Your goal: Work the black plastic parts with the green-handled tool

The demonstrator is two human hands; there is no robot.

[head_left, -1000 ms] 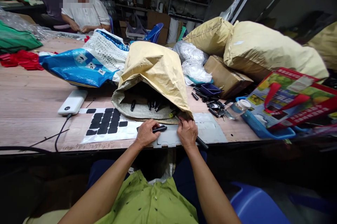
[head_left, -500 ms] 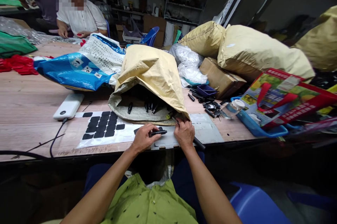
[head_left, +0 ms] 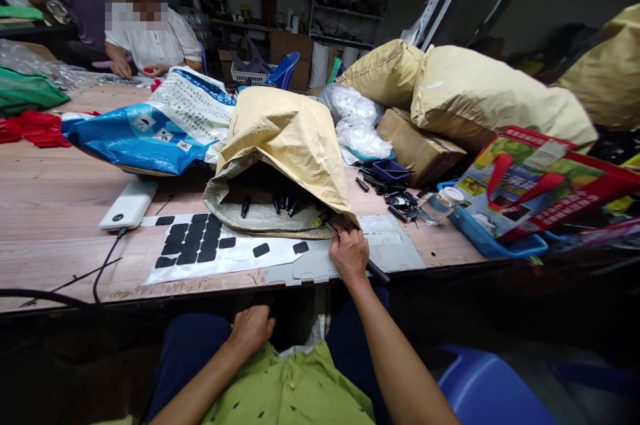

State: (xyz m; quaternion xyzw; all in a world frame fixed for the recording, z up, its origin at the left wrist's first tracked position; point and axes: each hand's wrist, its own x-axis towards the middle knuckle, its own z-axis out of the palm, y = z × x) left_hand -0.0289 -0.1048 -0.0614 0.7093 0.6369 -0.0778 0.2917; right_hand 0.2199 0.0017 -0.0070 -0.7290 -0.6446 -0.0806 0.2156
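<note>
1. Right hand point(head_left: 350, 255): fingers wrapped round a dark-handled tool point(head_left: 378, 272) by the open sack point(head_left: 295, 112), hiding its middle.
2. Left hand point(head_left: 253, 330): below the table point(head_left: 55, 205), fingers shadowed, can't tell their grip.
3. Deep sack interior's too dark tbh.

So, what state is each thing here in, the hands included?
Left hand: below the table edge, grip hidden
Right hand: closed around a black-handled tool
Yellow sack: mouth open, black pieces in it
Sticker sheet: partly covered with black patches
White power bank: cable plugged in
Clear jar: white lid on
Cardboard box: closed or open, can't tell
</note>
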